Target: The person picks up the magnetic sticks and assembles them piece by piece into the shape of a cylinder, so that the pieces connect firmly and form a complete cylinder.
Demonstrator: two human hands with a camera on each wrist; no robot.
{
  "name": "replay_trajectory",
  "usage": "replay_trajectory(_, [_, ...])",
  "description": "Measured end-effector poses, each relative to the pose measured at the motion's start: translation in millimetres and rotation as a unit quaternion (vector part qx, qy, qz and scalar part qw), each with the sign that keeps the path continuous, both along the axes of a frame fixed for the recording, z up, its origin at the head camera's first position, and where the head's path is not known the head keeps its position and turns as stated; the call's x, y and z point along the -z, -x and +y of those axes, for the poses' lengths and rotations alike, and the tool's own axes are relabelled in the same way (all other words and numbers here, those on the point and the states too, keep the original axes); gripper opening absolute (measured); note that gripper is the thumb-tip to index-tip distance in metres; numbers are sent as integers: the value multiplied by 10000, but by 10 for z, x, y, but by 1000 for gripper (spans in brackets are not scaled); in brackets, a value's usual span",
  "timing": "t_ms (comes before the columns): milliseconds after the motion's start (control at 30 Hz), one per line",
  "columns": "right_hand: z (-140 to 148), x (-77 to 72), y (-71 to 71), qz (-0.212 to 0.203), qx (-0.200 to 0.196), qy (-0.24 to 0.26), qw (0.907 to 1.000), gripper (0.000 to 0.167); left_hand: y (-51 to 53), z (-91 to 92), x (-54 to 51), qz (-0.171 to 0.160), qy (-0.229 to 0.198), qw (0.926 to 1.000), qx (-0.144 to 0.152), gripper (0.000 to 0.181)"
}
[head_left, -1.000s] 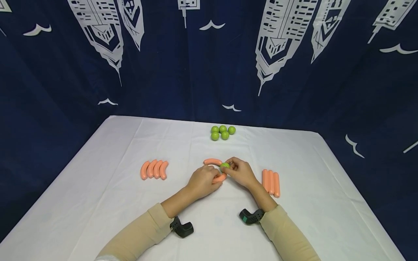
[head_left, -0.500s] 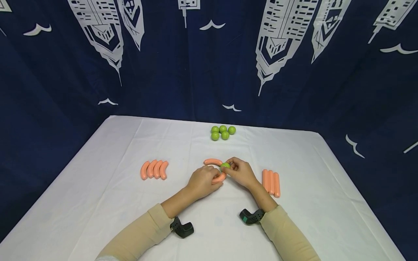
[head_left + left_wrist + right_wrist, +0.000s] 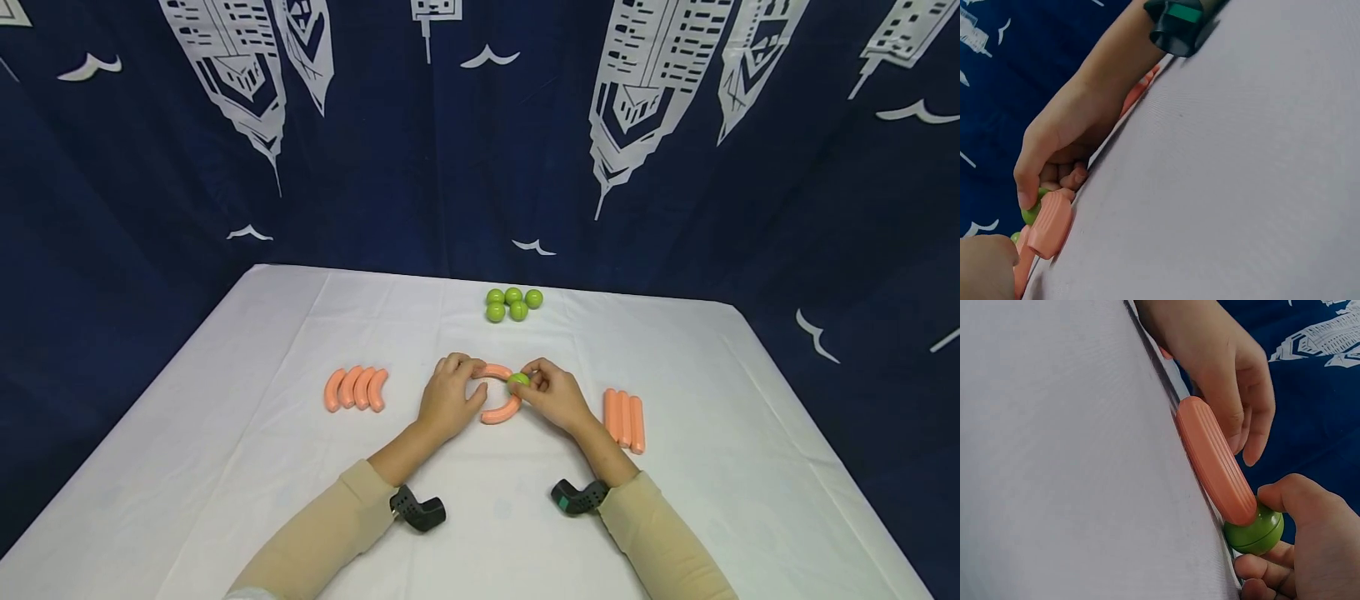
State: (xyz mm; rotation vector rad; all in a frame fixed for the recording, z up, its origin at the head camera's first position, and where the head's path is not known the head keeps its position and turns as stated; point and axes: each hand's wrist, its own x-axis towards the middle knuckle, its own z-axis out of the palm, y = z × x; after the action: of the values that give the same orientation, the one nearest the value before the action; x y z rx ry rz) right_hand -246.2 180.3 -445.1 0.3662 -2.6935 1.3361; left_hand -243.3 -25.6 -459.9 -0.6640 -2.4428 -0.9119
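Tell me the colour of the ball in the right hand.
Glossy green; the ball shows best in the right wrist view.

Both forearms (image 3: 408,456) extend from beige sleeves (image 3: 318,529), whose cuffs end short of the wrists, and converge in front of the person, the left angled up and rightward, the right up and leftward. The left hand (image 3: 447,398) lies with its back uppermost, fingers (image 3: 453,362) lightly bent and directed away from the body, thumb (image 3: 477,398) spread well apart from them and angled toward the right hand (image 3: 553,397). The latter is bent inward, its thumb (image 3: 1295,490) opposed to the fingertips in a pinch grip, the lower fingers visibly curled.
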Motion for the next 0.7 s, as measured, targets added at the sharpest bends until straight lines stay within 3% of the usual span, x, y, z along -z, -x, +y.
replay_trajectory(167, [1,7,-3,11,-45,59,10000,27,7,-20,8,-487,-50,9988,44,40])
replay_trajectory(467, [18,33,-4,123,-126,216,9996,25,17,-4,29,-502,-233,9984,-78,27])
replay_trajectory(700, [31,62,4,211,-30,520,9984,26,19,-1,27,-603,-227,9977,-206,27])
